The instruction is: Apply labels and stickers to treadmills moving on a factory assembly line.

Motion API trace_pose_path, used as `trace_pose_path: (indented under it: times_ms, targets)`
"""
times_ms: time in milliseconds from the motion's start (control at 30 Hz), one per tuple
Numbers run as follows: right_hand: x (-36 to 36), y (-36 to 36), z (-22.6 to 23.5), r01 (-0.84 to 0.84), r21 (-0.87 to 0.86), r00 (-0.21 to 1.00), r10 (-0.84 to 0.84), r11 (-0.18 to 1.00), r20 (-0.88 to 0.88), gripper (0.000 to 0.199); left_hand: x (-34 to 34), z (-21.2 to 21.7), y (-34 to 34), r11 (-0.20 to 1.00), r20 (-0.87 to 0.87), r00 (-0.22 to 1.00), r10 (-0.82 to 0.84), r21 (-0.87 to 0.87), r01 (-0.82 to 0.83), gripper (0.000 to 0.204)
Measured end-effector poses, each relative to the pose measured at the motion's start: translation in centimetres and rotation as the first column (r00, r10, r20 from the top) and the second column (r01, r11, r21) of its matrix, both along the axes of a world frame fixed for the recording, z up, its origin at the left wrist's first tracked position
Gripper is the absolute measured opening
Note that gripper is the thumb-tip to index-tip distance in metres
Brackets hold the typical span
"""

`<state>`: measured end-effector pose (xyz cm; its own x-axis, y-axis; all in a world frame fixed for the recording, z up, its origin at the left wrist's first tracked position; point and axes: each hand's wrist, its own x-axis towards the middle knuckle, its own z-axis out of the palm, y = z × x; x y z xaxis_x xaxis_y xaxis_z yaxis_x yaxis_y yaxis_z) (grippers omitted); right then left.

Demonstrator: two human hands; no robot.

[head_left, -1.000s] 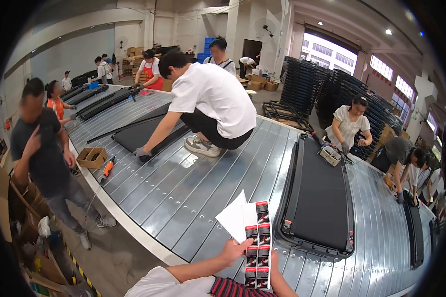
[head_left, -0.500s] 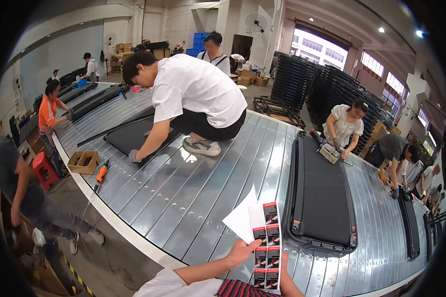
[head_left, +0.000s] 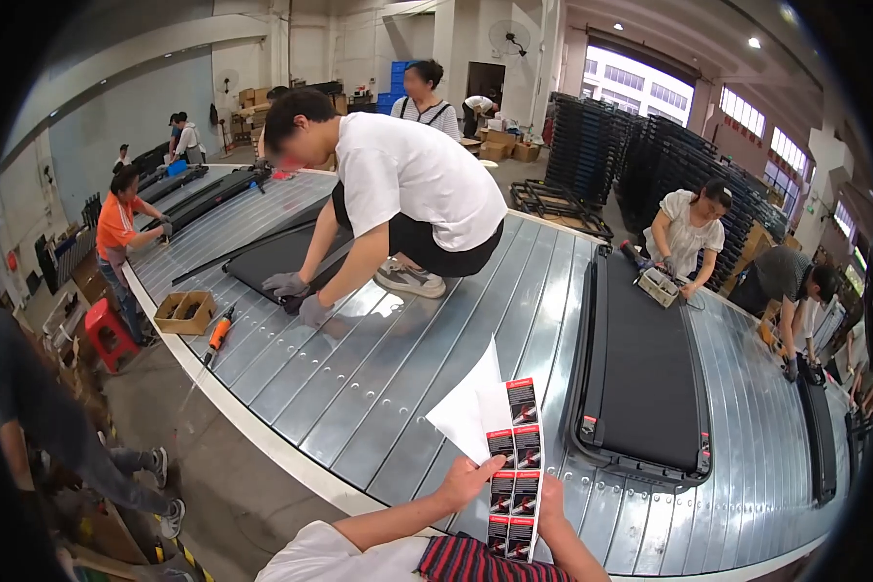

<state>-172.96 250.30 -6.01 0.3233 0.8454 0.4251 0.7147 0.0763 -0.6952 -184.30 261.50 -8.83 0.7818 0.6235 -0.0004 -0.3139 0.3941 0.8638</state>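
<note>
A sheet of stickers (head_left: 514, 470), printed with black labels with red bands, is upright in front of my body. My left hand (head_left: 468, 482) pinches its left edge, thumb over the front. Beside the opposite edge is my right hand (head_left: 551, 500), gripping the sheet there with its fingers partly hidden behind. White backing paper (head_left: 468, 407) folds away from the sheet's upper left. The nearest large item is a long black panel (head_left: 640, 378) in a frame, lying to the right of my hands on the metal-topped table (head_left: 436, 378).
A person in a white shirt (head_left: 412, 184) crouches on the table over another black panel (head_left: 272, 257). An orange power tool (head_left: 219, 335) and a divided cardboard box (head_left: 185, 312) lie near the left edge. Across the right-hand panel, a co-worker (head_left: 689, 233) handles a small box (head_left: 658, 287).
My view has shifted slightly, while both hands keep hold of the sticker sheet. The crouching person's gloved hands are now close together at the panel. A person at the left has moved nearer.
</note>
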Motion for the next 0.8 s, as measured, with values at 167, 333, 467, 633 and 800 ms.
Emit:
trace_pose_path:
  times_ms: [167,333,467,633,800]
  targets:
    - [-0.1,-0.9,1.1,-0.055,0.051,0.989,0.048,0.997,0.137,0.023,0.2,-0.8,-0.5,0.996,-0.013,1.0,0.0,0.086,0.001,0.029]
    - [-0.4,-2.7,0.5,0.005,0.056,0.999,-0.007,0.998,0.036,0.022,-0.1,1.3,-2.4,1.0,0.022,0.999,-0.029,0.009,0.028,0.029]
    - [-0.7,-4.0,2.0,0.028,0.047,0.999,-0.03,0.998,0.029,0.024,0.1,2.4,-3.6,0.998,0.046,0.998,-0.04,-0.044,0.042,0.024]
    - [-1.1,-2.8,5.6,0.071,0.19,0.941,-0.129,0.979,0.313,0.026,0.8,3.6,-1.0,0.93,-0.354,0.93,0.098,0.365,0.041,0.016]
    - [-2.5,-0.4,8.4,0.106,0.371,0.922,-0.23,0.923,0.31,0.029,0.4,3.1,1.3,0.943,0.392,0.893,-0.22,-0.147,0.297,0.031]
